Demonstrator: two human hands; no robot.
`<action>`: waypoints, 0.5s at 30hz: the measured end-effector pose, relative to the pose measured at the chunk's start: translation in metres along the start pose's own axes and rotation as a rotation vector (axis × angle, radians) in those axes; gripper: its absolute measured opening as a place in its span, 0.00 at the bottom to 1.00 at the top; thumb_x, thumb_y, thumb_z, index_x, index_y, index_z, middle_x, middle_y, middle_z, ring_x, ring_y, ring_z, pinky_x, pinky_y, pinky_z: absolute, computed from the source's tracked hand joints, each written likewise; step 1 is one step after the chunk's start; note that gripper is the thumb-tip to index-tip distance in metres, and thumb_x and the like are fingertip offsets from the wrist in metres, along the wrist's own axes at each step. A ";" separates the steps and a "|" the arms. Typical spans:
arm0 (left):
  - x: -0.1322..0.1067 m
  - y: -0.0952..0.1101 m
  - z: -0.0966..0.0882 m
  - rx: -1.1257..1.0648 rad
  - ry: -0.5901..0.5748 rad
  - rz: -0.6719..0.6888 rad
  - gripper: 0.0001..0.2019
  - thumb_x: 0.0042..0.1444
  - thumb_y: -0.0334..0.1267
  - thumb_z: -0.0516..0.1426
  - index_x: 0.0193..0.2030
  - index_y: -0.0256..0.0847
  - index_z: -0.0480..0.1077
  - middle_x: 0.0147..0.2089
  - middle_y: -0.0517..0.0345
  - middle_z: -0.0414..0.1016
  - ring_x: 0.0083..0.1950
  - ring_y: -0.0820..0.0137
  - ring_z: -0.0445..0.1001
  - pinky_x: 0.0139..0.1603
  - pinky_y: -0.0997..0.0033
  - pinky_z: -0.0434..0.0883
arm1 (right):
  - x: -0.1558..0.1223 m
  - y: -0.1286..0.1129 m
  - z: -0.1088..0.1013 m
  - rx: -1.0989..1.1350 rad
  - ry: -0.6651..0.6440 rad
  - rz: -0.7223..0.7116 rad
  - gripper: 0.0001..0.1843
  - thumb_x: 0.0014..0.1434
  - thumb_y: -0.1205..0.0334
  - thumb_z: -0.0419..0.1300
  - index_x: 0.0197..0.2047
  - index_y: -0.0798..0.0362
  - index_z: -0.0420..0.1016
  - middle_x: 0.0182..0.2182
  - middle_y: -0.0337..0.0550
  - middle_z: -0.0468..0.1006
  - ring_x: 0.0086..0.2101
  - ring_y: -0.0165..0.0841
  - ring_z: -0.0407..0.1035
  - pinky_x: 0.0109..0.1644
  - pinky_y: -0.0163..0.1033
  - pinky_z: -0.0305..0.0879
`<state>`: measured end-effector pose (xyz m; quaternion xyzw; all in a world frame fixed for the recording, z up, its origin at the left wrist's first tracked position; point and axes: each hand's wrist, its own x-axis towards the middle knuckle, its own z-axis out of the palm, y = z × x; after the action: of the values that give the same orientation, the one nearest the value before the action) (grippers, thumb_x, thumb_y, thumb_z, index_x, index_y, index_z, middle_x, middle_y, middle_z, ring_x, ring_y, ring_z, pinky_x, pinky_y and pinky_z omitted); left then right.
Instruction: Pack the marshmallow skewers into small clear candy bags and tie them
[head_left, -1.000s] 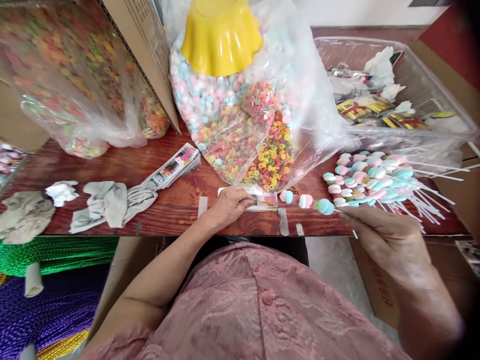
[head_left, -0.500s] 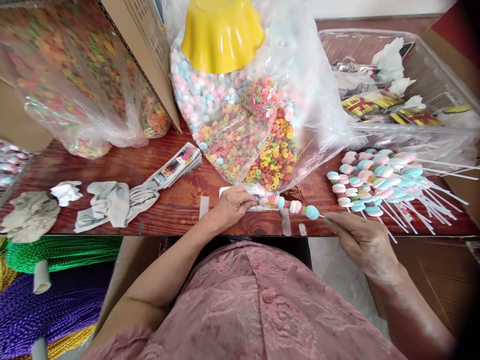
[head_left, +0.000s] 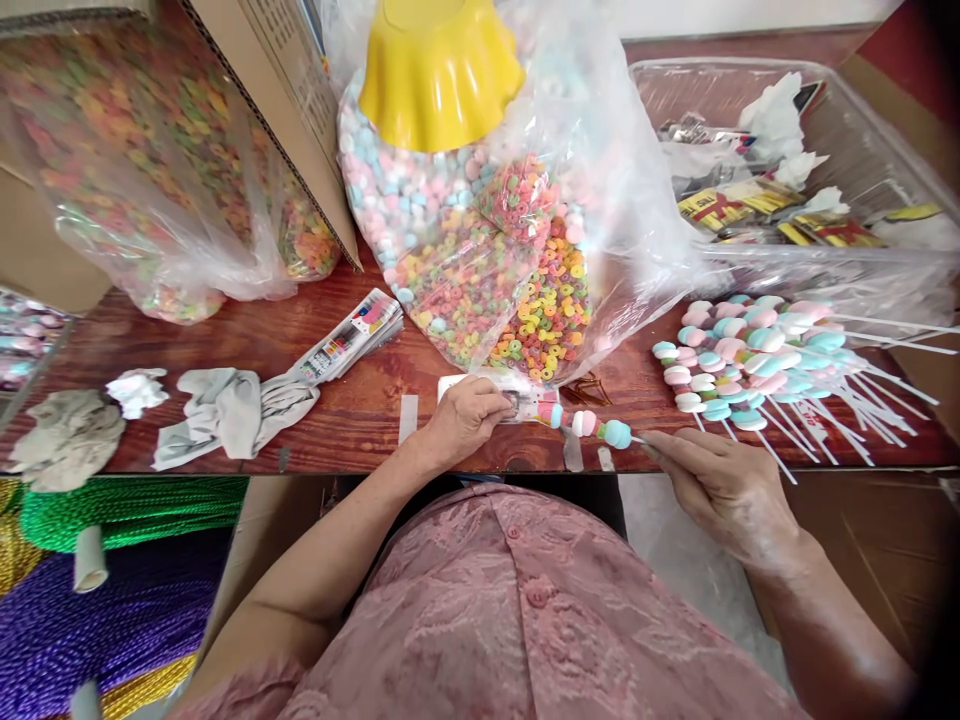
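My right hand [head_left: 724,495] pinches the white stick of a marshmallow skewer [head_left: 616,433], threaded with blue, pink and white marshmallows and gummy rings. Its far end lies at the mouth of a clear printed plastic sleeve [head_left: 531,400]. My left hand [head_left: 472,412] is closed, thumb and fingers pinching that sleeve near the table edge. Whether the skewer's tip is inside the sleeve I cannot fully tell. To the right lies a pile of similar marshmallow skewers [head_left: 739,360], sticks pointing right. A stack of printed sleeves [head_left: 349,335] rests to the left.
Behind my hands stands a big clear bag of marshmallows [head_left: 390,190] and gummy rings, topped by a yellow bowl [head_left: 442,80]. A clear plastic bin [head_left: 877,110] is at back right. Gloves [head_left: 217,405] and crumpled cloth [head_left: 67,435] lie left, near a cardboard box [head_left: 277,110].
The skewer has shifted slightly left, toward the sleeve, along with my right hand. My left hand keeps its pinch on the sleeve in nearly the same place.
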<state>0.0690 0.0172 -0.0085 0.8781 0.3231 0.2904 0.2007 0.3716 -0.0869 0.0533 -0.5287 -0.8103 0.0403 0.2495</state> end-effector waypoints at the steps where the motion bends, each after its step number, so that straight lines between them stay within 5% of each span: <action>1: 0.000 0.001 0.000 0.020 -0.010 0.018 0.11 0.63 0.34 0.54 0.34 0.40 0.78 0.35 0.54 0.77 0.38 0.70 0.73 0.41 0.70 0.70 | 0.003 -0.002 -0.001 -0.055 0.002 -0.045 0.12 0.63 0.68 0.55 0.45 0.52 0.79 0.26 0.39 0.78 0.25 0.27 0.71 0.28 0.32 0.64; 6: 0.001 0.003 0.003 0.050 -0.023 0.083 0.11 0.63 0.31 0.54 0.35 0.40 0.77 0.36 0.54 0.77 0.38 0.70 0.72 0.39 0.70 0.68 | 0.017 -0.009 0.002 -0.232 0.020 -0.226 0.14 0.61 0.74 0.53 0.44 0.54 0.78 0.27 0.39 0.78 0.27 0.29 0.71 0.30 0.35 0.61; 11: 0.000 0.003 0.002 0.015 -0.026 0.091 0.12 0.65 0.33 0.52 0.36 0.40 0.77 0.36 0.53 0.77 0.39 0.69 0.72 0.40 0.69 0.69 | 0.014 -0.007 0.021 -0.020 -0.049 -0.088 0.10 0.65 0.67 0.54 0.43 0.53 0.77 0.31 0.41 0.80 0.28 0.29 0.73 0.33 0.34 0.66; 15: 0.004 0.009 -0.004 0.028 0.000 0.062 0.11 0.63 0.35 0.54 0.49 0.38 0.73 0.45 0.48 0.75 0.47 0.65 0.72 0.49 0.63 0.71 | 0.013 -0.014 0.027 0.184 0.003 0.021 0.10 0.66 0.65 0.54 0.42 0.52 0.77 0.30 0.41 0.80 0.28 0.28 0.73 0.34 0.33 0.67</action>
<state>0.0726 0.0144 0.0011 0.8904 0.2999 0.2919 0.1792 0.3441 -0.0763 0.0388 -0.5119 -0.7973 0.1166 0.2978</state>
